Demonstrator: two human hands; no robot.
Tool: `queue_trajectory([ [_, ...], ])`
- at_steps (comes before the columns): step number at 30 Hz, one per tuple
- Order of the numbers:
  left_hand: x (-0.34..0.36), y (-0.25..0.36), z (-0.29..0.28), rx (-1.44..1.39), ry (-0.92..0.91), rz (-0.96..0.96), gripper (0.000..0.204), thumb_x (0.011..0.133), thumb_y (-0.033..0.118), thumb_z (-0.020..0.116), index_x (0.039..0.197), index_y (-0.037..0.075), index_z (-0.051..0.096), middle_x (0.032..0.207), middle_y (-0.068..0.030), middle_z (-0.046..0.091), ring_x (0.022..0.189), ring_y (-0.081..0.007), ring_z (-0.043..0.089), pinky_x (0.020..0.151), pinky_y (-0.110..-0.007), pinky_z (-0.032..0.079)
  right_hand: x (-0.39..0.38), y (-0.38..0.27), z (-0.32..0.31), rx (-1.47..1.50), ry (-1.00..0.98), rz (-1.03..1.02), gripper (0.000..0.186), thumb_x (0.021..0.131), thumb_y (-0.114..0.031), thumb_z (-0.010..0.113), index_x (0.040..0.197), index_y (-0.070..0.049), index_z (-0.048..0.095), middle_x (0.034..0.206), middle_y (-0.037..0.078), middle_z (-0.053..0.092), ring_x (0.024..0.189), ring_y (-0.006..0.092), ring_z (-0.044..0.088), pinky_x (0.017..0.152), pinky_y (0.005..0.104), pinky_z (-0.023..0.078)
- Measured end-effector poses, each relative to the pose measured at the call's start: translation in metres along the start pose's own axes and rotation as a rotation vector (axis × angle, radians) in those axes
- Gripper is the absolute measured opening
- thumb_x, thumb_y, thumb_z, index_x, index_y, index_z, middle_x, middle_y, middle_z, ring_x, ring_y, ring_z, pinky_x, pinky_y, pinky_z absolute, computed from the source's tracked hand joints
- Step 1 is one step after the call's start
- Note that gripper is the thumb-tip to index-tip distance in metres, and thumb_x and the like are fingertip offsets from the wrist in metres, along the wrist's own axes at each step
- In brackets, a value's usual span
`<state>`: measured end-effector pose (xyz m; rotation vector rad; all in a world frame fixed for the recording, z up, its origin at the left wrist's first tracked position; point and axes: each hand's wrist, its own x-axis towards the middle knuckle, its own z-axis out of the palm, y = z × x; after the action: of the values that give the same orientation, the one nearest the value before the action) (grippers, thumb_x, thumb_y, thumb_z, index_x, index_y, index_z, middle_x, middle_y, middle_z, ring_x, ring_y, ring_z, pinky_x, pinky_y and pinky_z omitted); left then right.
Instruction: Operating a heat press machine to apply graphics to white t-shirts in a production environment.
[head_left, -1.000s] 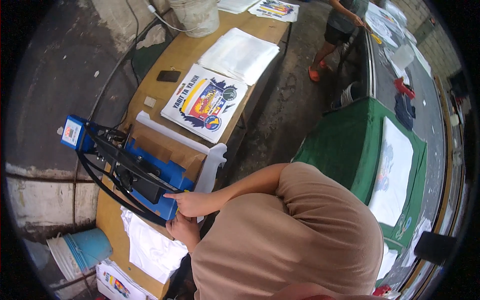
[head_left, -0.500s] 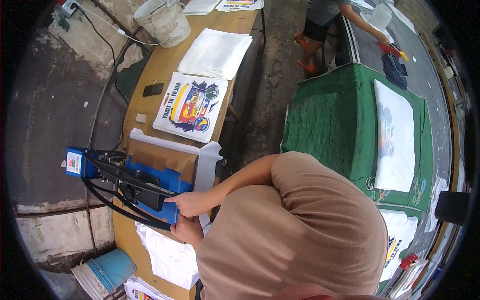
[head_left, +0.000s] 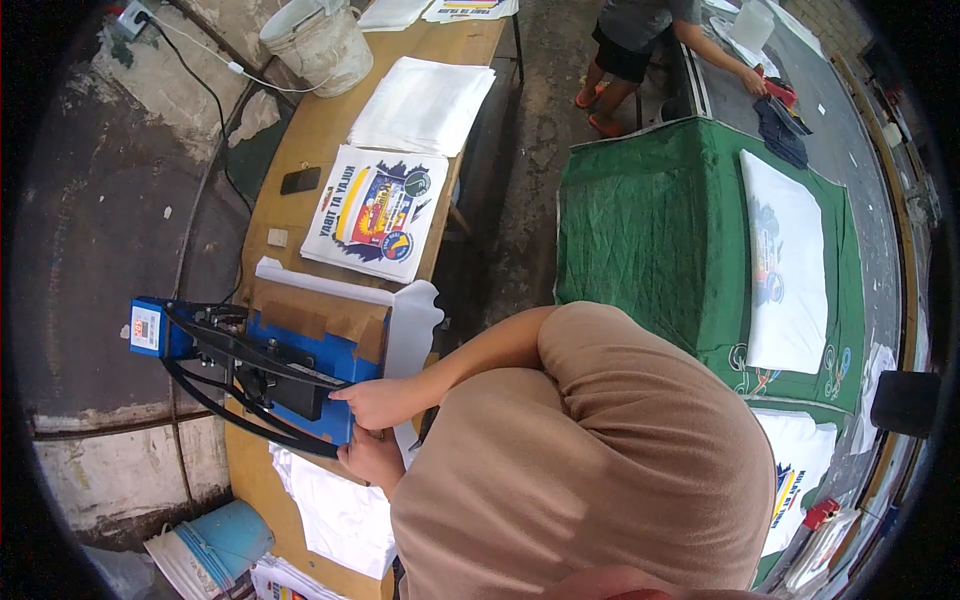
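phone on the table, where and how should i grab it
Probably best from above, pinching the two long edges near the middle: the phone lies flat on the table, with the printed sheets close by its right end.

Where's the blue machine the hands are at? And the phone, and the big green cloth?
Blue machine (head_left: 293, 396): head view, on the dark block in its middle.
Phone (head_left: 300, 181): head view, middle of its dark face.
Green cloth (head_left: 635, 230): head view, on its bare left part.

right hand (head_left: 382, 403), forefinger (head_left: 343, 394) toward nine o'clock, its forearm (head_left: 460, 362) running to two; left hand (head_left: 373, 460) just beside at its six o'clock, grip unclear.
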<state>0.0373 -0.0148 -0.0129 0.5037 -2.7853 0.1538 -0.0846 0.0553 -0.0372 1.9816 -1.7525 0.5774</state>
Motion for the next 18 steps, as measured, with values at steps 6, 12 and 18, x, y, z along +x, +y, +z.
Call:
queue_trajectory([
  [6,-0.0002,-0.0008,0.0006,0.027,-0.015,-0.011,0.031,0.062,0.03,0.075,0.074,0.007,0.057,0.066,-0.0123,0.063,0.062,-0.0274,0.06,0.072,-0.037,0.041,0.0004,-0.0006,0.0043,0.009,0.014,0.011,0.012,0.062,-0.013,0.058,0.053,-0.01,0.064,0.053,0.005,0.058,0.059,0.0196,0.06,0.101,0.0445,0.032],
  [12,-0.0013,-0.0037,0.0028,0.027,-0.002,0.003,0.03,0.063,0.028,0.075,0.076,0.008,0.057,0.062,-0.013,0.062,0.06,-0.0285,0.059,0.07,-0.036,0.041,0.0004,-0.002,0.0038,-0.011,0.01,0.019,0.012,0.063,-0.015,0.058,0.053,-0.01,0.063,0.053,0.005,0.058,0.059,0.0196,0.06,0.101,0.0442,0.032],
  [18,-0.0024,-0.0044,0.0021,0.034,0.008,0.005,0.029,0.063,0.028,0.075,0.074,0.008,0.057,0.06,-0.0125,0.061,0.059,-0.0285,0.059,0.07,-0.036,0.041,0.0023,-0.0045,-0.0007,0.009,-0.066,0.038,0.011,0.064,-0.014,0.059,0.055,-0.01,0.064,0.058,0.003,0.061,0.065,0.0178,0.061,0.104,0.0429,0.03],
])
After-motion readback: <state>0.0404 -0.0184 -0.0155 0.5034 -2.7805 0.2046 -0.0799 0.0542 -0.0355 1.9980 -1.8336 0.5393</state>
